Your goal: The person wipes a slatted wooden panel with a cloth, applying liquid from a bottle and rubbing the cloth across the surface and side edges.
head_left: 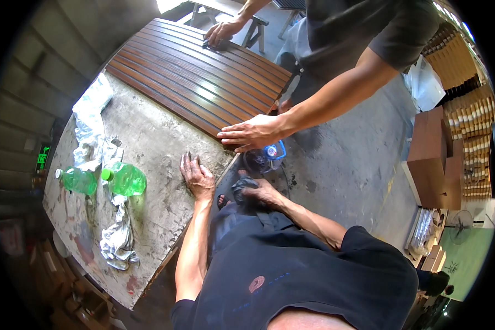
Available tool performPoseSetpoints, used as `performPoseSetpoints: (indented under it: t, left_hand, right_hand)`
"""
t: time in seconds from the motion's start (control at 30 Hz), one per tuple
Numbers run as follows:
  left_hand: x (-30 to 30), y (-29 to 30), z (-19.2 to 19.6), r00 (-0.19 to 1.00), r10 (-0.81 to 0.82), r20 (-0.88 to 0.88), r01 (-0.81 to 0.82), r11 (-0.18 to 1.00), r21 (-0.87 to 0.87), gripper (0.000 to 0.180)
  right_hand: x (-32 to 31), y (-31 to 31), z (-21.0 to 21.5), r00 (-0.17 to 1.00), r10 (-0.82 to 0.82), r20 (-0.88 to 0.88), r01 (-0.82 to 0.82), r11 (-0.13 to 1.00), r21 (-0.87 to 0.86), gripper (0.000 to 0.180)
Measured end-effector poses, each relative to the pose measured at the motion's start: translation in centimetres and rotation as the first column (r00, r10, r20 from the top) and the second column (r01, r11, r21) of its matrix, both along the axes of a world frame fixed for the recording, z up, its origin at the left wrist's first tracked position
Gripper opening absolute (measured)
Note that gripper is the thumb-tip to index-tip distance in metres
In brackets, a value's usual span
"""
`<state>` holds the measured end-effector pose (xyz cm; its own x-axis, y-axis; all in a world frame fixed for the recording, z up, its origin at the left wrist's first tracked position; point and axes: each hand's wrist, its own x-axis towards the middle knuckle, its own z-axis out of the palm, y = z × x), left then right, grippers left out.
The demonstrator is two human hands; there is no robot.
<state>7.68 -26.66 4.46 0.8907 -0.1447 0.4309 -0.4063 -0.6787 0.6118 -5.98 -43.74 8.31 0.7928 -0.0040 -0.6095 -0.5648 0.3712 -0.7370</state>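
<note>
1. Head view: the dark-brown, grooved wooden panel lies flat at the far end of the stained grey table, likely so its face is easy to reach.
2. A co-worker's hand rests at its near corner, perhaps steadying it.
3. My left hand rests palm-down on the table, fingers extended and slightly spread, seemingly propping me; its forearm reaches straight forward.
4. My right hand curls around a dark crumpled cloth before my lap, elbow bent outward.
</note>
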Motion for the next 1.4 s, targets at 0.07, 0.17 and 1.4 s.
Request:
performPoseSetpoints:
  t: [0.07, 0.17, 1.4]
  left_hand:
    - [0.0, 0.0, -0.1, 1.000, 0.000, 0.013, 0.000, 1.000, 0.003, 0.031]
    - [0.0, 0.0, 0.0, 1.000, 0.002, 0.017, -0.003, 1.000, 0.007, 0.031]
    - [-0.1, -0.2, 0.2, 1.000, 0.001, 0.009, -0.002, 1.000, 0.014, 0.031]
  right_hand:
    - [-0.1, 0.2, -0.5, 1.000, -0.010, 0.020, 0.010, 1.000, -0.004, 0.034]
    - [-0.2, -0.1, -1.5, 1.000, 0.027, 0.016, -0.026, 0.999, -0.030, 0.035]
    - [0.0, 0.3, 1.9, 0.998, -0.046, -0.030, 0.050, 0.990, 0.131, 0.026]
